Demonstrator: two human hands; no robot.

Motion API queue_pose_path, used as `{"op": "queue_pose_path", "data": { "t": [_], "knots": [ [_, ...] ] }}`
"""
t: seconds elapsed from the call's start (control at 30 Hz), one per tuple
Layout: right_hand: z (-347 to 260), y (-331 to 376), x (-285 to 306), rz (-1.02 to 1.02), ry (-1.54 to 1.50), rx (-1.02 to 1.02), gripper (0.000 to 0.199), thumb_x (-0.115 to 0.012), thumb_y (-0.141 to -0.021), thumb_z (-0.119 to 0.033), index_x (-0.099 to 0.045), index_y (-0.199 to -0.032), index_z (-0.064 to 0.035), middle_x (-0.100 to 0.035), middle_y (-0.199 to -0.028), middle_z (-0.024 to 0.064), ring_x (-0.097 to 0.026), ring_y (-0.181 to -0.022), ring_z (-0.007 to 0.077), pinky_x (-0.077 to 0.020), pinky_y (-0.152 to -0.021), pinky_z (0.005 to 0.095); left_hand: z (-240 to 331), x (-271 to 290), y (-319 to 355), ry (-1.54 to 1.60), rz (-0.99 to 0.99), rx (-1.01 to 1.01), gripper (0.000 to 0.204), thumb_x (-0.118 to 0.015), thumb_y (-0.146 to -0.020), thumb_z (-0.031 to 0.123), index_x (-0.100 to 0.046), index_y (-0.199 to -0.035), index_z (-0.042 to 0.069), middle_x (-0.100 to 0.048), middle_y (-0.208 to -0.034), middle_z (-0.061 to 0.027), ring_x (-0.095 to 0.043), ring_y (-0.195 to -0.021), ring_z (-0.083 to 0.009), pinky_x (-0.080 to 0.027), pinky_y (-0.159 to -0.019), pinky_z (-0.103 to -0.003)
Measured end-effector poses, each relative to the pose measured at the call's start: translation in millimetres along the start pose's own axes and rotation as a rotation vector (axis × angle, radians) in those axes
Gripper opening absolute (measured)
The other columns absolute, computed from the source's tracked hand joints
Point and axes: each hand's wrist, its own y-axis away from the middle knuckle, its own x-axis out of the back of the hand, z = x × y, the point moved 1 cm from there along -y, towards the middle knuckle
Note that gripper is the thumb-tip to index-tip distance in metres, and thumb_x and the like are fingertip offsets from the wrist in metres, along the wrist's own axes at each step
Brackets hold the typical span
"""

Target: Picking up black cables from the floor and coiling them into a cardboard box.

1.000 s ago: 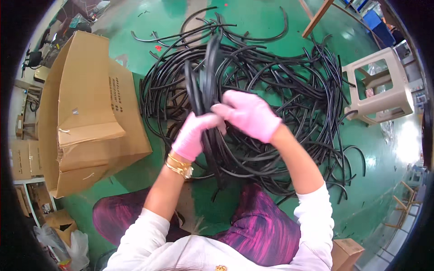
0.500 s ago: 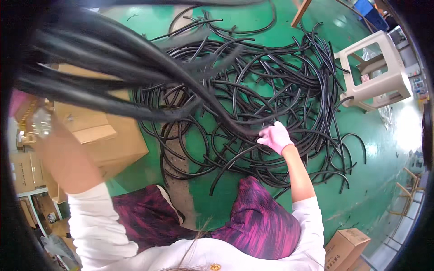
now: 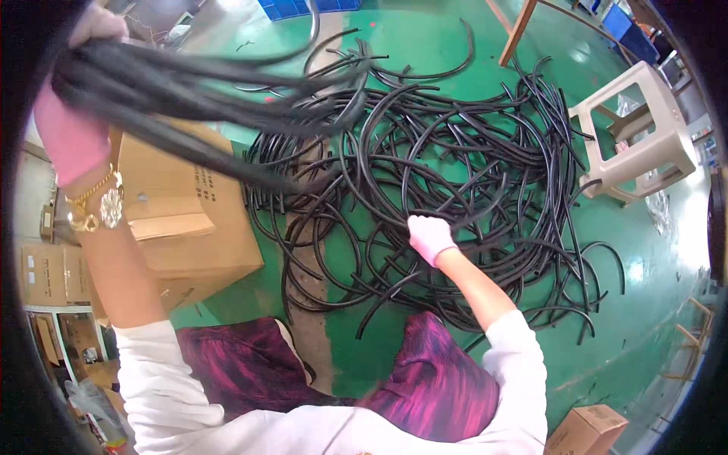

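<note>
My left hand (image 3: 72,136), in a pink glove with a gold bracelet below it, is raised at the upper left and closed round a bundle of black hoses (image 3: 205,91). The bundle's loose lengths stretch rightward and are blurred. Low over a tangled heap of black hoses (image 3: 523,136) on the floor, my right hand (image 3: 431,240), also gloved in pink, is closed on a black hose. Its fingertips are turned away, so the exact hold is partly hidden. Curved hose ends stick out on all sides of the heap.
A large cardboard box (image 3: 182,250) stands left of the heap, below the raised bundle. To the right is a beige plastic stool (image 3: 591,144). A smaller carton (image 3: 588,432) sits at the lower right, and a blue crate (image 3: 307,7) at the far edge. The floor is green.
My left hand has risen and moved away from me with the bundle, which now swings higher. My right hand has shifted slightly left and down, still closed.
</note>
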Motion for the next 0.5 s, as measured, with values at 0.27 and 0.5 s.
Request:
{"op": "queue_pose_path", "data": {
  "t": [0.27, 0.5],
  "knots": [
    [45.6, 69.4, 236.8, 0.656, -0.415, -0.307, 0.013, -0.058, -0.093, -0.011, -0.061, -0.105, -0.0066, -0.058, -0.07, 0.0063, -0.054, -0.058, 0.0124, -0.045, -0.056, 0.029, 16.5, 45.0, 33.5, 1.048, -0.08, 0.595, 0.018, -0.051, -0.085, -0.009, -0.044, -0.098, 0.001, -0.036, -0.078, 0.0011, -0.039, -0.067, -0.0089, -0.034, -0.07, -0.026],
    [28.3, 36.7, 254.0, 0.653, -0.357, -0.405, 0.024, -0.062, -0.093, -0.025, -0.061, -0.104, -0.0038, -0.058, -0.065, 0.011, -0.054, -0.055, 0.0164, -0.045, -0.055, 0.0333, 8.2, 15.0, 78.7, 1.041, 0.014, 0.652, 0.037, -0.049, -0.093, 0.003, -0.041, -0.128, -0.008, -0.037, -0.08, 0.0015, -0.042, -0.067, -0.0077, -0.036, -0.069, -0.027]
  ]
}}
